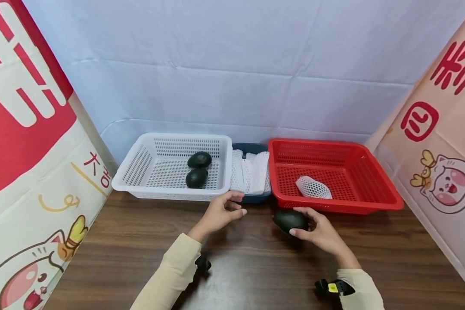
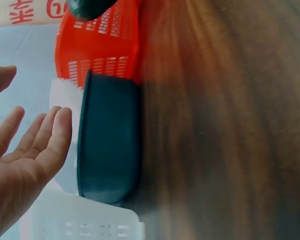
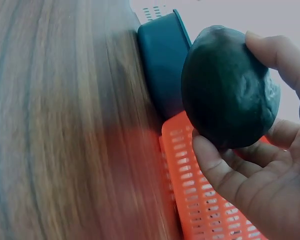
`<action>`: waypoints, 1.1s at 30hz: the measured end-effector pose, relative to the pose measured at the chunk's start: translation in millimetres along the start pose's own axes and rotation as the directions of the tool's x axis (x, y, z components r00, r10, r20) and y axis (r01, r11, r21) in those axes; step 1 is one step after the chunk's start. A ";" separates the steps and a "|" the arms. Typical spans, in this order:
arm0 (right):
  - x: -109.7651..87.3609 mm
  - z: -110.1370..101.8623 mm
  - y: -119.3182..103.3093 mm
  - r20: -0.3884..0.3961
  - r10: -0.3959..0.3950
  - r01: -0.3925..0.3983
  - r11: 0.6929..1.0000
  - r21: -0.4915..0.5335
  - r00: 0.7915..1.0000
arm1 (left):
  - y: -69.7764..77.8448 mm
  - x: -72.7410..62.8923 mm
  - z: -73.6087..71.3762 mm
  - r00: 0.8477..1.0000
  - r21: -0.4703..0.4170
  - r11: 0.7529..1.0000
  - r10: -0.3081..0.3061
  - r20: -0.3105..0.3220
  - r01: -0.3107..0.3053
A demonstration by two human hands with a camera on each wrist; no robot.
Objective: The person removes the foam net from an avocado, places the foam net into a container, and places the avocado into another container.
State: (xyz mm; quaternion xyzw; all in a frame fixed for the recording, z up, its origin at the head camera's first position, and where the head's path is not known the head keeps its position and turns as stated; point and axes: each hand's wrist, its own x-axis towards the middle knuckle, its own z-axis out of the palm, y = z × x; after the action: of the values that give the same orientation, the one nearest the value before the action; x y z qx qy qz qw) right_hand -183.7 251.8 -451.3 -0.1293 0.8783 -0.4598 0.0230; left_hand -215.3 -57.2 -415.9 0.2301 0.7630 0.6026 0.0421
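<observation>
In the head view my right hand (image 1: 322,232) grips a dark green avocado (image 1: 290,221) in front of the red basket. The right wrist view shows thumb and fingers around one end of the avocado (image 3: 227,90). My left hand (image 1: 221,211) holds nothing, its fingers loosely bent near the front of the dark blue tray (image 1: 253,199). White foam net sleeves (image 1: 259,172) lie in that tray. In the left wrist view the left hand (image 2: 27,150) appears beside the tray (image 2: 110,140), palm showing.
A white basket (image 1: 135,189) on the left holds two avocados (image 1: 199,159). On the right, the red basket (image 1: 372,206) contains an item in a white foam net (image 1: 314,187). All stand on a brown wooden table (image 1: 248,267), with a pale cloth (image 1: 232,86) hanging behind.
</observation>
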 end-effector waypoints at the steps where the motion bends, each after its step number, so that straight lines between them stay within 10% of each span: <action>1: 1.6 1.1 1.2 0.004 0.000 0.000 1.000 0.004 1.000 | -0.6 -0.9 1.0 1.000 -0.005 1.000 -0.008 0.003 0.008; 19: 20.2 10.7 -7.6 0.062 -0.024 0.024 1.000 0.011 0.998 | -10.3 -10.2 9.2 0.989 -0.110 0.983 -0.148 0.008 0.148; 33: 37.8 28.8 -22.8 0.131 -0.057 0.047 0.996 0.073 0.990 | -7.2 -9.7 13.5 0.998 -0.075 0.995 -0.064 0.023 0.066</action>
State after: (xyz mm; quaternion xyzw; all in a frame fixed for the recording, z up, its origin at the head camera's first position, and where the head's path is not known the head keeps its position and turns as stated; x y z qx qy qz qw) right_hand -210.9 207.0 -446.4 -0.1816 0.8546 -0.4808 0.0739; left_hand -204.1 -50.1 -428.4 0.2096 0.7463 0.6269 0.0784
